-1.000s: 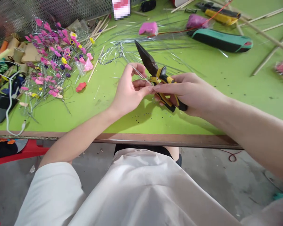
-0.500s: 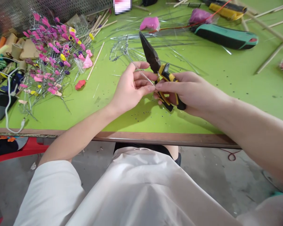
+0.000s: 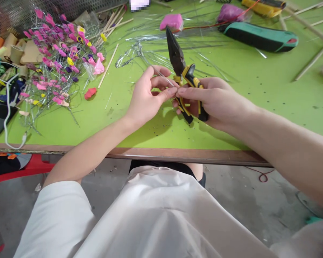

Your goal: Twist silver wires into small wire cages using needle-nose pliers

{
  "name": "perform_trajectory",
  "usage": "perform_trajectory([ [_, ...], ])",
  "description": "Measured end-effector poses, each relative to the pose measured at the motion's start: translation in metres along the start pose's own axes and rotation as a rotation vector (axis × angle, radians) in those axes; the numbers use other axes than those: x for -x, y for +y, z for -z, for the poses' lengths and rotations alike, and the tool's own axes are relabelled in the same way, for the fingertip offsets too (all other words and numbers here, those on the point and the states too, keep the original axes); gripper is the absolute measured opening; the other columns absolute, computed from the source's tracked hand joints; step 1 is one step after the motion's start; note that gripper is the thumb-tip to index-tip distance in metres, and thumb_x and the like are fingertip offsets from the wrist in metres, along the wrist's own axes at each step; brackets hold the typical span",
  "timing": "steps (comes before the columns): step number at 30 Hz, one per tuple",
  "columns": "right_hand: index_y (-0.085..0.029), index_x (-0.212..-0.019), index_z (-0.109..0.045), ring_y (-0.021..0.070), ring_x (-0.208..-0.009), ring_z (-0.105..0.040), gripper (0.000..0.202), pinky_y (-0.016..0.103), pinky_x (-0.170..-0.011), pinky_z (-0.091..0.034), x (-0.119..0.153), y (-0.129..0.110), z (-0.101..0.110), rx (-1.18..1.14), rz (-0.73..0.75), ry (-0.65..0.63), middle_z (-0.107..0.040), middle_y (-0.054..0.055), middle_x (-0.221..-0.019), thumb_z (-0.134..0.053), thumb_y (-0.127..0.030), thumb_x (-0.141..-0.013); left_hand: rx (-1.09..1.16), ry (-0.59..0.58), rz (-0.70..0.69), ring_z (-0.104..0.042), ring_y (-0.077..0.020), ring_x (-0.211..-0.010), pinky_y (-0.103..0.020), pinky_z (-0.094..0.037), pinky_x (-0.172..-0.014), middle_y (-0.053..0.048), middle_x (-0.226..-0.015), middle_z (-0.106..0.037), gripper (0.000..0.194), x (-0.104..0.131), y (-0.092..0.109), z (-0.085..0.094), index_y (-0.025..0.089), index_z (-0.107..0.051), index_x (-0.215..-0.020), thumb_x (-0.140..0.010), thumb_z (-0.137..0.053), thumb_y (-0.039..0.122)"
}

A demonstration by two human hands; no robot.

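Between the thumb and fingers of my left hand is a thin silvery wire. It runs back over the fingers toward a twisted wire shape just beyond the hand. My right hand is wrapped round a pair of pliers with black and yellow handles; the dark jaws point up and away from me. The right thumb and forefinger also meet the wire's near end, tip to tip with my left thumb. Fingers hide that end of the wire.
On the left lies a heap of wire stems with pink, purple and yellow clay tips. Loose wires, a pink clay block and a green-black tool handle lie behind my hands. A white cable hangs near the table edge.
The pliers' jaws have swung slightly right and farther from me. Both hands stay pinched together on the wire, and the twisted wire shape has shifted a little left. The view has tilted slightly.
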State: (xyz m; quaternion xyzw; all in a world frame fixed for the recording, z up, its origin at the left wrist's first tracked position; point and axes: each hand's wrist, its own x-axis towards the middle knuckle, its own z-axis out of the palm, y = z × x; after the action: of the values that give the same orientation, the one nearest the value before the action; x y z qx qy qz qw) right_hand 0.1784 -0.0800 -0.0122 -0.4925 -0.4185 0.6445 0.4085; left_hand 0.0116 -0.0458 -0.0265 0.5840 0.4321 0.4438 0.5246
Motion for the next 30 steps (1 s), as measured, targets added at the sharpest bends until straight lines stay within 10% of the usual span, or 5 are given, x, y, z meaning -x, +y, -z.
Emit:
perform_trajectory([
  [30, -0.021, -0.075, -0.059, 0.0137, -0.064, -0.052, 0.027, 0.03, -0.065, -0.045, 0.009, -0.014, -0.009, 0.056, 0.07, 0.131, -0.059, 0.001, -0.072, -0.064, -0.01, -0.099, 0.049, 0.024, 0.138, -0.075, -0.0167, -0.085, -0.03, -0.059, -0.074, 0.001, -0.08, -0.072, 0.018, -0.004, 0.008, 0.007, 0.02, -0.07, -0.088, -0.081, -0.081, 0.007],
])
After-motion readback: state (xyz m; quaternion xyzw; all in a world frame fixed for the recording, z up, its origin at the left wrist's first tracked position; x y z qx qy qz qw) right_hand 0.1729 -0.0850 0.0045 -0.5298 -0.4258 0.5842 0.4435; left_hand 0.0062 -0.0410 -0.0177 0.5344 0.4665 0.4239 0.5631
